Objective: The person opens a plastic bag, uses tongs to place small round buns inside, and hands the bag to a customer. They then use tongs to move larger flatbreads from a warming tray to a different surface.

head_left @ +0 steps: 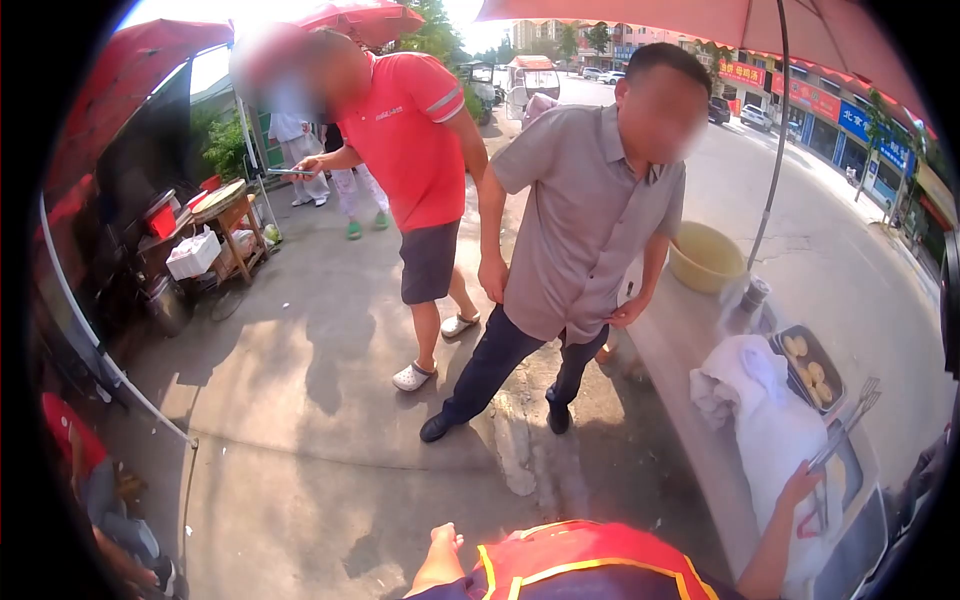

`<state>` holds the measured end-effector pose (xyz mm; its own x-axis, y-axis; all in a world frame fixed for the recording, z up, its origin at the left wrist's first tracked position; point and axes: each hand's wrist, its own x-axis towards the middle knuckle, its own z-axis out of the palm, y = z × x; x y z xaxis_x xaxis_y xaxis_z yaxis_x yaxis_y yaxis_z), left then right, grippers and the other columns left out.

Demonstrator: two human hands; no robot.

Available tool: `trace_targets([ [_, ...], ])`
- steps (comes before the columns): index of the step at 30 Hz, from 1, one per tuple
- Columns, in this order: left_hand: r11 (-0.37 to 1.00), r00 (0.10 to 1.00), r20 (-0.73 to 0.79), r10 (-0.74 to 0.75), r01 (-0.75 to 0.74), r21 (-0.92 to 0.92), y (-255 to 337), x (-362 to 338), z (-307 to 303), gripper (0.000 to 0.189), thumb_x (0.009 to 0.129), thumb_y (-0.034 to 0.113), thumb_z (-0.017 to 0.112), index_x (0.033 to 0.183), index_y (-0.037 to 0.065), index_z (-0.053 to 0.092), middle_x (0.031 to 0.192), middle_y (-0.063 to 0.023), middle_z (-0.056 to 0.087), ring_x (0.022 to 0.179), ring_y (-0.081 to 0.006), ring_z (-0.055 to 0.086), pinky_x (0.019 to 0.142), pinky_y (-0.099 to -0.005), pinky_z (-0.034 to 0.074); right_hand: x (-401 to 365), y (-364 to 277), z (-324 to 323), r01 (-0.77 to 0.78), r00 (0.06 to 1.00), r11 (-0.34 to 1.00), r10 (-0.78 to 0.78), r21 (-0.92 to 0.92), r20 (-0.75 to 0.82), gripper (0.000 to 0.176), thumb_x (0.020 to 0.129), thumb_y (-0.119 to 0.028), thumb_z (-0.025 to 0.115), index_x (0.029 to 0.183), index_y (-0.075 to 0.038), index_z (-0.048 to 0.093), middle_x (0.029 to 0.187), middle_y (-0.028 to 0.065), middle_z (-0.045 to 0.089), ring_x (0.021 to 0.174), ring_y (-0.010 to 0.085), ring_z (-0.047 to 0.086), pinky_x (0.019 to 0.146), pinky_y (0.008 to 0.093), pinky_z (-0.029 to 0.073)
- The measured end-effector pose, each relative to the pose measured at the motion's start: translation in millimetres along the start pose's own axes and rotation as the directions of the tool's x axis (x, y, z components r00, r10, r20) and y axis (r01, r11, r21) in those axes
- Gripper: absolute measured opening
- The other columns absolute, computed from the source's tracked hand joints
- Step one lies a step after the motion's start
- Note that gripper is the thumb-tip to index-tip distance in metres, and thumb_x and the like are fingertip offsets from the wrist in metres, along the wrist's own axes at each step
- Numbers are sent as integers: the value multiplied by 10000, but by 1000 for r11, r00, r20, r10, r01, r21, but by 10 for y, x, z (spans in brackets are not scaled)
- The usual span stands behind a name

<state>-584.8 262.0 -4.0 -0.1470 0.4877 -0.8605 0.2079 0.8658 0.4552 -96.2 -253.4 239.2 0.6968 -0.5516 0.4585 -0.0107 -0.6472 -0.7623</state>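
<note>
My right hand [800, 485] is closed around metal tongs [846, 425], whose forked ends point up and away over the counter. Beside the tongs lies a white cloth [765, 415], bunched at its far end. Just beyond is a metal tray [835, 392] with several pale, rounded food pieces [812, 372]. Low in the middle of the view, my left hand [447, 537] hangs in front of my red apron [590, 550] with its fingers curled in. No object shows in it.
Across from me stands a person in a grey shirt [590, 210], close to the counter [690, 390]. Another, in a red shirt [425, 140], holds a phone [290, 172]. A yellowish basin [705, 258] and an umbrella pole [778, 150] are at the counter's far end.
</note>
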Motion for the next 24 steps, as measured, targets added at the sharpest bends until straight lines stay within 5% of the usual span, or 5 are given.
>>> trace_targets([
  [3,1000,999,-39,14,-14,-17,24,-28,11,287,852,178,530,1066,-12,531,881,-127,559,678,-250,607,457,-302,503,-54,-37,17,-17,1000,996,19,86,-12,464,826,-241,532,1103,111,409,1017,283,520,914,388,536,798,398,426],
  [12,997,1000,19,-18,19,-69,-70,207,-8,222,851,148,501,995,-19,470,787,-118,484,606,-214,540,439,-294,475,-66,-38,143,11,1000,999,-11,-53,-3,480,831,-280,527,1088,109,410,1001,272,527,911,389,545,797,401,429],
  [18,995,1000,-24,-9,7,-99,-188,261,-23,315,834,164,540,1079,-30,509,983,-172,551,762,-280,618,487,-344,525,-111,-191,159,-15,1000,998,16,-56,16,469,832,-281,529,1075,105,420,969,270,533,883,390,548,779,401,439],
  [21,993,998,35,-44,47,-109,-203,186,-52,184,850,177,505,953,29,470,773,-89,469,660,-193,525,492,-307,482,-75,-127,211,8,1000,998,-8,-66,11,470,830,-288,535,1069,100,421,958,267,528,878,390,544,775,407,436],
  [24,993,998,24,-52,54,-109,-256,173,-99,182,848,178,506,956,36,472,774,-87,470,673,-194,526,499,-309,483,-55,-73,253,45,999,997,-45,-70,-4,466,828,-289,540,1066,93,419,960,263,522,887,391,538,779,413,430],
])
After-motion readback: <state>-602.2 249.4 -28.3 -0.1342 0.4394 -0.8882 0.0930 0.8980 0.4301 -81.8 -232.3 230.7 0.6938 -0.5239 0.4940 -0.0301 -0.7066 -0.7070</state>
